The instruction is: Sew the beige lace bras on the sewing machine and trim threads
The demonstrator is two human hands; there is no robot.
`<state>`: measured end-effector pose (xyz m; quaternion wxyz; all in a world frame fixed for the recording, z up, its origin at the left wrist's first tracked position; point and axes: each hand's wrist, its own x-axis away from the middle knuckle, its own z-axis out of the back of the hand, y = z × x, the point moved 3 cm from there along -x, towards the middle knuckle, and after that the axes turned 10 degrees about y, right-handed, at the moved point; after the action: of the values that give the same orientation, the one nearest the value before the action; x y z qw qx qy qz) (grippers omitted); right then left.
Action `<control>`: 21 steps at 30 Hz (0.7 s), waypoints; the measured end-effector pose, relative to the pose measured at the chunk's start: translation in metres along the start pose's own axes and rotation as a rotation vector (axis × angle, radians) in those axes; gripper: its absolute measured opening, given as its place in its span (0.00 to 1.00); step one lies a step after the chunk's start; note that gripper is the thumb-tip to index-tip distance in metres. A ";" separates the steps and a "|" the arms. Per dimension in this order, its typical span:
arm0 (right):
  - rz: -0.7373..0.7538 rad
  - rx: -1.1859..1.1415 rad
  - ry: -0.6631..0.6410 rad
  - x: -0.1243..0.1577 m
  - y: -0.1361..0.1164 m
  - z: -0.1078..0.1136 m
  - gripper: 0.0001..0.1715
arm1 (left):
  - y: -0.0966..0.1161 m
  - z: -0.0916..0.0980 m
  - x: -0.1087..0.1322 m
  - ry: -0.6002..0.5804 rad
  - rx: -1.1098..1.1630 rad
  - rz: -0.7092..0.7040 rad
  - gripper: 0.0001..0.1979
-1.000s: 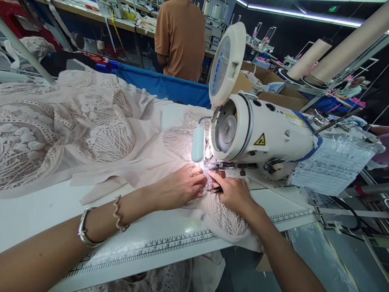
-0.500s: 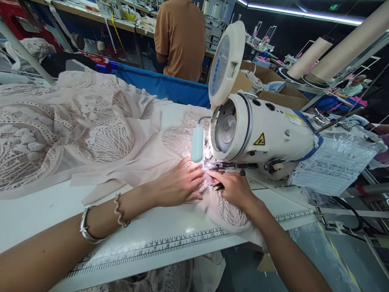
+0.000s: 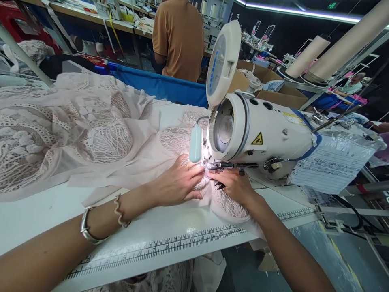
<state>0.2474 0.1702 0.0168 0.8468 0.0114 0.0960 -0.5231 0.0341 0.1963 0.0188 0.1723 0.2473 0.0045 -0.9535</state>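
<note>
On the white counter [image 3: 146, 231], the left hand [image 3: 179, 180] lies on the lace cloth [image 3: 231, 205], its grip loose: fingers [image 3: 192, 173] bunched a second ago are now more spread. The right hand [image 3: 235, 186] touches the cloth by the sewing machine [image 3: 270, 129], its grip wrapped around a small dark tool [image 3: 220, 185]. Behind, a brown box [image 3: 282, 98] holds a blue-and-white bundle [image 3: 273, 86].

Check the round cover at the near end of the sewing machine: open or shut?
Open: the round cover stands raised above the sewing machine, leaving the metal disc inside exposed.
</note>
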 end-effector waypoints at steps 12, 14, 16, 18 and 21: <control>-0.071 0.051 0.113 0.026 -0.003 0.013 0.14 | 0.007 -0.002 -0.001 0.009 -0.015 0.011 0.26; 0.001 0.077 0.173 0.033 -0.006 0.011 0.12 | 0.010 -0.003 -0.002 0.006 0.005 0.012 0.27; 0.114 0.109 0.272 0.037 -0.009 0.010 0.23 | 0.011 -0.002 -0.002 0.017 0.024 0.017 0.28; 0.217 0.111 0.348 0.038 -0.011 0.009 0.32 | 0.012 0.000 -0.002 0.031 0.025 0.011 0.26; 0.270 0.096 0.389 0.035 -0.011 0.010 0.36 | 0.012 0.001 -0.002 0.042 -0.002 0.000 0.24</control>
<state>0.2549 0.1330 0.0209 0.8731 0.1652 0.2300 -0.3969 0.0388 0.1858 0.0212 0.1724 0.2673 0.0089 -0.9480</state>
